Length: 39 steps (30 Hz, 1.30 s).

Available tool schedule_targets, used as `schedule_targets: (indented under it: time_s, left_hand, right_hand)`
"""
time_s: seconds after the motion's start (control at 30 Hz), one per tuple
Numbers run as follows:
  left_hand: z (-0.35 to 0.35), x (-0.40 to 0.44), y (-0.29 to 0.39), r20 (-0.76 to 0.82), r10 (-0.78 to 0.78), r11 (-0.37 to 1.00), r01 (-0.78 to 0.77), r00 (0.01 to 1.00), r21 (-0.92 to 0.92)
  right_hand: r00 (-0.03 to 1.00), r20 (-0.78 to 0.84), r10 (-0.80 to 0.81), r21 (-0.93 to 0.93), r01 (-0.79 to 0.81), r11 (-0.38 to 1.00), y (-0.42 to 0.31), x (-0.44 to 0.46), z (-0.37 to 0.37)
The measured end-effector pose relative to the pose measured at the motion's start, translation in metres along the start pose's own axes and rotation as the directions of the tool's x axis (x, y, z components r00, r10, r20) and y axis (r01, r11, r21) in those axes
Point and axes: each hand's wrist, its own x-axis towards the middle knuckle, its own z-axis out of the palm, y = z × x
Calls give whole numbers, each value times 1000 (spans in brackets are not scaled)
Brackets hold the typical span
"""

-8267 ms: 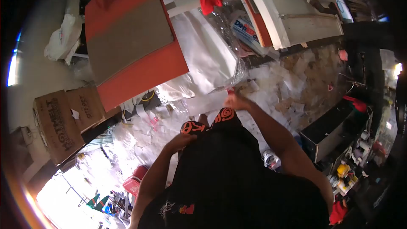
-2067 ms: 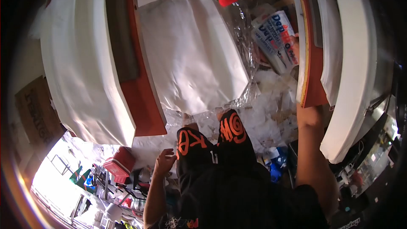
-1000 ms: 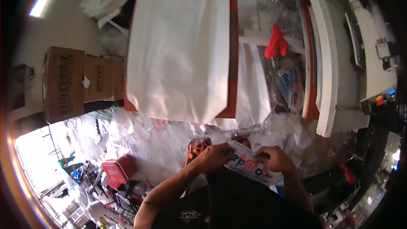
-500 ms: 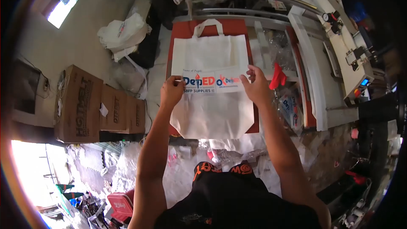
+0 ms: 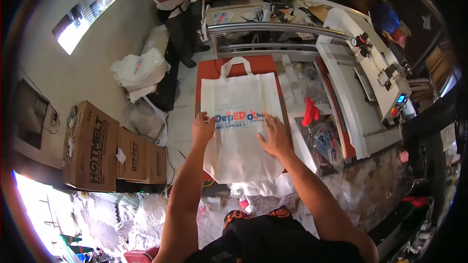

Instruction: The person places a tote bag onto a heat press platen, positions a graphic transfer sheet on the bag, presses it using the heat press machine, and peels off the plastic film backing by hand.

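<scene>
One large metal machine (image 5: 348,80) takes up the upper right, a long round bar (image 5: 282,28) running across from it at the top. Beside it lies a red board (image 5: 265,63), mostly covered. Flat on that board, face up, is a white cloth bag (image 5: 241,160), its loop handle (image 5: 235,62) pointing away from the person and its bottom corners toward them. It should be light and soft, quick to wrinkle or slide out of square, and hard to break. The side seams or the two bottom corners look the best places to take hold; the loop would probably only drag the top askew.

Across the middle of the bag's front sits a printed sheet (image 5: 236,117) with blue and red lettering. Being thin, it will likely weigh next to nothing, bend easily and skid on the cloth, so its short ends are the places to handle it.

Both hands rest at those ends. The right hand (image 5: 274,136) is palm down and loosely spread, thumb well apart from the fingers, with the fingertips at the sheet's right end. The left hand (image 5: 203,127) is narrower, fingers bent together at the left end; whether it pinches the sheet or only presses on it, I cannot tell.
</scene>
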Motion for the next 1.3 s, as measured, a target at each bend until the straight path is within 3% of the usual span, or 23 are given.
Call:
schedule_targets:
  time_s: [0.03, 0.17, 0.23, 0.37, 0.93, 1.0, 1.03, 1.07, 1.1, 1.17, 1.23, 1.27, 1.3]
  left_hand:
    - [-3, -5, -2, -81, 180, 978, -170, 980, 123]
    - [-12, -46, 6, 27, 321, 918, -318, 947, 237]
    - [-5, -57, 3, 18, 484, 818, -459, 875, 347]
    - [7, -62, -23, 26, 473, 791, -438, 881, 427]
    - [8, -59, -21, 12, 453, 814, -419, 892, 402]
    - [5, -60, -26, 13, 447, 826, -419, 894, 378]
    - [3, -56, -30, -62, 419, 888, -394, 906, 238]
    - [0, -53, -35, -137, 378, 925, -369, 916, 88]
    - [-19, -61, -25, -148, 376, 926, -366, 915, 89]
    - [-73, -94, 3, -154, 38, 999, -43, 987, -34]
    - [-99, -119, -48, -261, 106, 994, -98, 960, 43]
    - [-105, -134, -86, -303, 69, 997, -76, 950, -11]
    - [-110, -153, -117, -344, 27, 997, -52, 938, -64]
  right_hand:
    - [1000, -6, -6, 0, 6, 1000, 1, 1, 2]
    - [1000, -4, 4, -4, -4, 1000, 4, -8, 9]
    - [1000, 4, 3, -28, -3, 1000, 2, -7, 8]
    - [1000, 3, 15, -9, -15, 1000, 1, -5, 6]
    - [1000, 0, 31, -1, -31, 1000, -4, -4, 0]
    - [991, -133, 22, 38, -17, 999, -8, -4, -10]
    - [991, -132, 15, 41, -10, 999, -5, -3, -21]
    - [970, -243, -16, 72, 35, 997, 4, -3, -39]
    - [935, -351, -42, 98, 81, 992, 17, -4, -60]
    - [883, -461, -89, 10, 105, 994, 56, -19, -115]
    - [867, -497, -31, -157, -54, 986, 126, -51, -162]
    - [855, -503, 126, -161, -236, 958, 165, -72, -187]
    - [854, -484, 189, -424, -418, 804, 205, -89, -214]
